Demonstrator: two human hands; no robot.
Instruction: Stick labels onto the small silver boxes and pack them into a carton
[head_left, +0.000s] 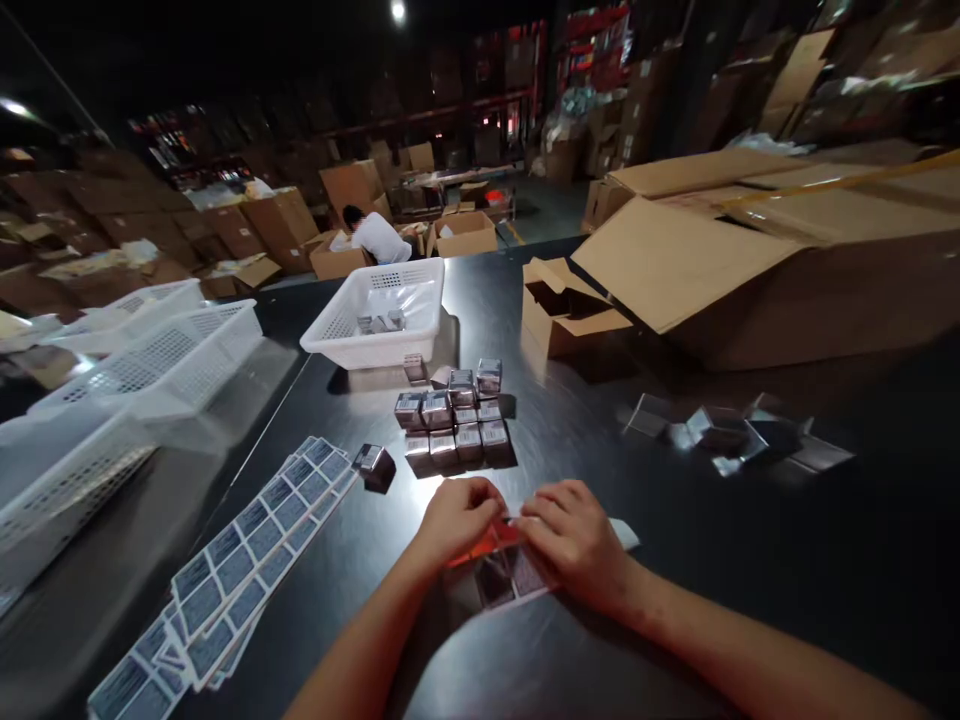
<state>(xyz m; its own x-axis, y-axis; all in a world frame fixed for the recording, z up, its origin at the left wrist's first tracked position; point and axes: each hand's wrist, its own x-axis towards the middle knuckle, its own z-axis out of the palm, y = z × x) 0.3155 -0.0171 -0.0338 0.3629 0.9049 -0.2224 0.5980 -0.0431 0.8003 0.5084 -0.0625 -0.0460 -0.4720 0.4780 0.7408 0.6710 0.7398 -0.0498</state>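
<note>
My left hand [457, 518] and my right hand [574, 535] meet over a small flat carton [501, 575] with red and silver panels, lying on the dark table [750, 560]. Both hands grip its upper edge with closed fingers. Just beyond my hands stands a cluster of several small silver boxes [457, 420] with labels on top. One loose silver box [375, 465] lies to the left of the cluster. Strips of label stickers [240, 550] fan out at the lower left.
A white basket [382, 315] holding a few boxes stands behind the cluster. More white baskets [150, 370] line the left. Flattened silver cartons [735, 430] lie at right, near open cardboard boxes [570, 310] and a large one [787, 250]. A person [379, 238] bends over far back.
</note>
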